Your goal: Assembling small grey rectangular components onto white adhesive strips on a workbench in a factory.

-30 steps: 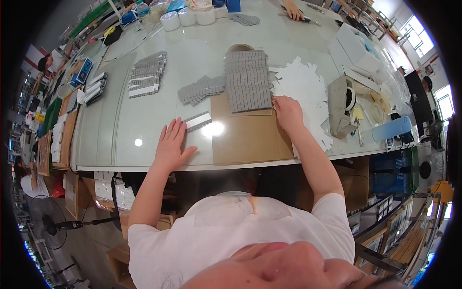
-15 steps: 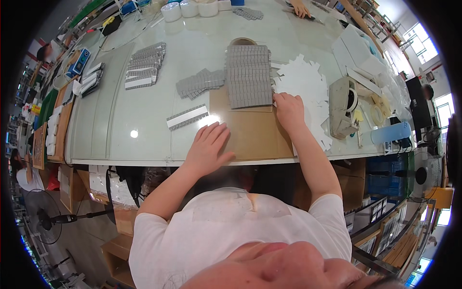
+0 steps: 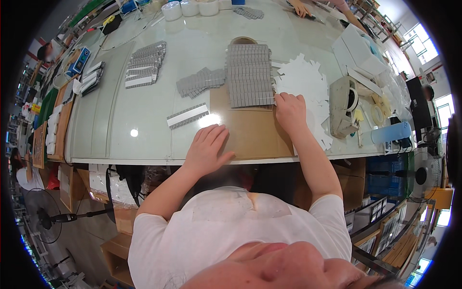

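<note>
Okay, your left hand [image 3: 208,147] lay flat, fingers open, on the brown card [image 3: 255,132]; your right hand [image 3: 290,110] pinched the grey sheet [image 3: 249,75] edge — best kept square.

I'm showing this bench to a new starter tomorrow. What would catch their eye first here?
Most likely the block of grey ridged strips laid in neat rows at the far end of a brown cardboard sheet, mid-table. The right hand rests at that block's near right corner, by a heap of white cut pieces; the left hand lies flat on the cardboard's near left edge. A single grey strip lies apart, to the left.
</note>
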